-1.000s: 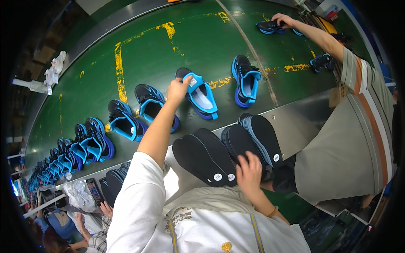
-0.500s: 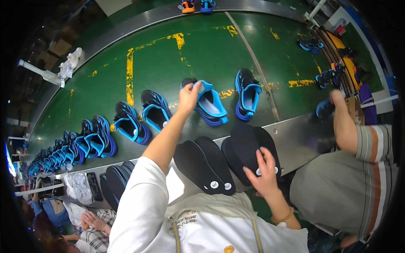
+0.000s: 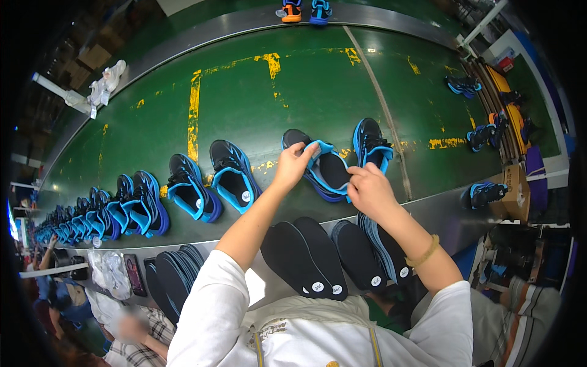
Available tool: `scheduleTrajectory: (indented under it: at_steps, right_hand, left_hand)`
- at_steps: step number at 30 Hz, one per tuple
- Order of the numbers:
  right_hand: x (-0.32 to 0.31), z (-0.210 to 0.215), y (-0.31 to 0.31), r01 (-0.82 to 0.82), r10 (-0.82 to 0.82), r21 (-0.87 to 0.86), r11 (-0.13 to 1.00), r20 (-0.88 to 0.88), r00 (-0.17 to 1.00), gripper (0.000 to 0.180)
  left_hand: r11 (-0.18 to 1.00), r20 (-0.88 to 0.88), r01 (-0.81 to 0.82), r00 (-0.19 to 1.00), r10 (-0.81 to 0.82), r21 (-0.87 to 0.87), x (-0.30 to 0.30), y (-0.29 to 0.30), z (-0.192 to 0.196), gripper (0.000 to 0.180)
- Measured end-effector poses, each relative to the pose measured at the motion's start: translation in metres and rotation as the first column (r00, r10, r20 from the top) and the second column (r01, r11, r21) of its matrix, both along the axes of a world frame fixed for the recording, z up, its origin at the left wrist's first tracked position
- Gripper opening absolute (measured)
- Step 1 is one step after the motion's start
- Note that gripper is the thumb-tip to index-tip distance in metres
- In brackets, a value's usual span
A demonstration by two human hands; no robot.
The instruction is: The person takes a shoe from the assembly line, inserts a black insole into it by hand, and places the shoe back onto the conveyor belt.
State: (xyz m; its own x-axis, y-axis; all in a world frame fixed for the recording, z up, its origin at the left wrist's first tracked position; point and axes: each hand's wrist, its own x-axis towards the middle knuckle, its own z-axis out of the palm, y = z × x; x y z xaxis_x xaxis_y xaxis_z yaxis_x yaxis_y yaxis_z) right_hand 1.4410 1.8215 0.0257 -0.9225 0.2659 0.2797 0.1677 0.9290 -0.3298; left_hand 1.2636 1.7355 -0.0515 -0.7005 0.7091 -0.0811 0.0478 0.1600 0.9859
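Observation:
A black sneaker with a bright blue lining [image 3: 328, 193] lies in front of me on the green surface, toe pointing away. My left hand [image 3: 293, 166] is closed on its tongue, pinching it between thumb and fingers. Inside the shoe's opening shows a black insole [image 3: 333, 170]. My right hand [image 3: 372, 191] is closed at the right side of the collar, fingers bent over its edge; what lies under the fingertips is partly hidden. Just beyond that hand stands another such sneaker [image 3: 369, 137]. Nearer me lie stacked black insoles [image 3: 306, 254] with round white stickers.
A long row of similar sneakers [image 3: 145, 202] stretches left. Along the metal ledge [image 3: 437, 214] are more insoles [image 3: 177, 269], a phone [image 3: 135, 274] and clear plastic bags [image 3: 109, 272]. A lone shoe [image 3: 487, 194] stands right, beside a cardboard box [image 3: 518, 191]. Other people are at both sides.
My right hand has moved from the insole stack up to the sneaker, whose pale inside now shows black. My left hand keeps the tongue. The person on the right has drawn their arm away.

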Motion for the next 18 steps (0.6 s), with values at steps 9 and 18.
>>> scheduleTrajectory:
  at_steps: [9, 18]
  right_hand:
    - [-0.049, -0.083, -0.009, 0.099, -0.092, -0.037, 0.994, 0.150, 0.984, 0.014]
    - [-0.051, -0.022, 0.015, -0.047, 0.151, -0.191, 0.980, 0.579, 0.801, 0.017]
  left_hand:
    - [0.988, -0.018, 0.064, 0.998, -0.067, -0.141, -0.009, 0.003, 0.000, 0.042]
    - [0.947, -0.066, 0.170, 0.979, -0.195, -0.271, -0.022, 0.000, 0.017, 0.048]
